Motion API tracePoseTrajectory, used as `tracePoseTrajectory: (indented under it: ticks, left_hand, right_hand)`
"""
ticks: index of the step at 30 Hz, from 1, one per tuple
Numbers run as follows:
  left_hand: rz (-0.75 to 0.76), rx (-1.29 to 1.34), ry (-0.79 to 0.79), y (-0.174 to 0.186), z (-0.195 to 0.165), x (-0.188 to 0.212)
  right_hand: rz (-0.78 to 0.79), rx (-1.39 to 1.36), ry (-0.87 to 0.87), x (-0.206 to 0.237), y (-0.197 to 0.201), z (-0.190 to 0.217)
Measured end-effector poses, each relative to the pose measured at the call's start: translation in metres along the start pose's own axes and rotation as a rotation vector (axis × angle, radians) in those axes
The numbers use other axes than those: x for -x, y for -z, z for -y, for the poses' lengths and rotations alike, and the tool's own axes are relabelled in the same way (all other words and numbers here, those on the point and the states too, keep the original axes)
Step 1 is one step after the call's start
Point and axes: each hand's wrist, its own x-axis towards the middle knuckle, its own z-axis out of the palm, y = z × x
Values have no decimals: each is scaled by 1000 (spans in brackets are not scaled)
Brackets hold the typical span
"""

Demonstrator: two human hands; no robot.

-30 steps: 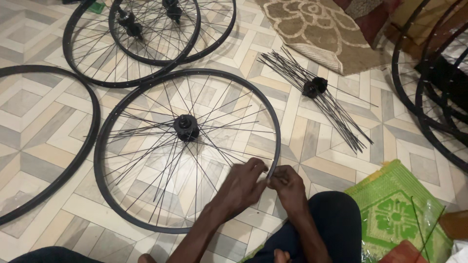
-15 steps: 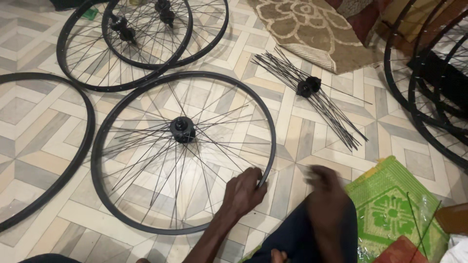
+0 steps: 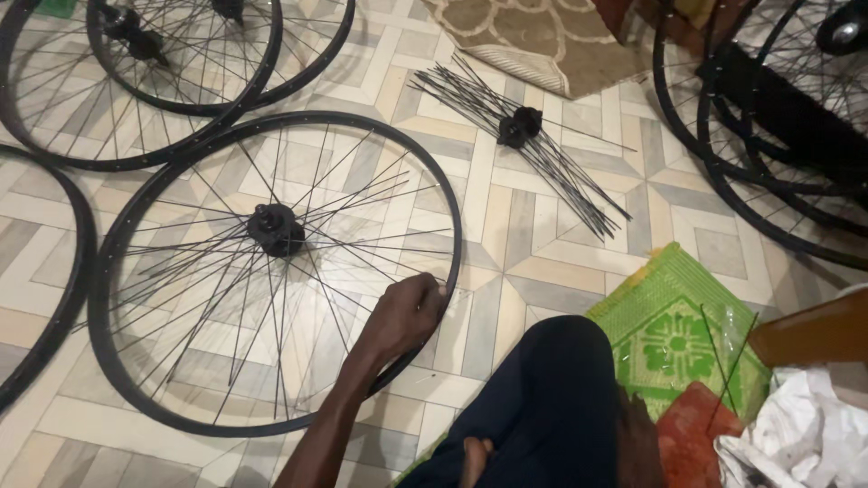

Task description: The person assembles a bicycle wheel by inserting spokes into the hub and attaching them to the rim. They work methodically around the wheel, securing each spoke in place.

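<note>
Fingers of the left hand curl closed on the black rim of the spoked bicycle wheel, which lies flat on the patterned tile floor. Right hand is out of view. Loose hub with spokes lies apart; green mat sits nearby.

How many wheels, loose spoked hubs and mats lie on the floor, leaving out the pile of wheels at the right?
Bicycle wheels: 4
Loose hub with spokes: 1
Green mat: 1
Beige patterned rug: 1
Total: 7
</note>
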Motion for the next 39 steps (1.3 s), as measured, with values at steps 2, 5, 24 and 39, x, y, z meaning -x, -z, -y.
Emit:
tracePoseTrajectory:
  ticks: [2,5,24,39]
  left_hand:
    - [-8,-15,-48,-2,5,-4]
    - [21,9,-63,-3,16,-6]
    - [132,82,-89,3,34,-12]
    - [301,177,92,30,12,-9]
  right_hand:
    - [26,-8,-31,0,0,-2]
    - [63,-28,-81,-4,4,2]
    - [-64,-1701,-462,-71,63,36]
    - [461,-1317,-150,-40,-5,275]
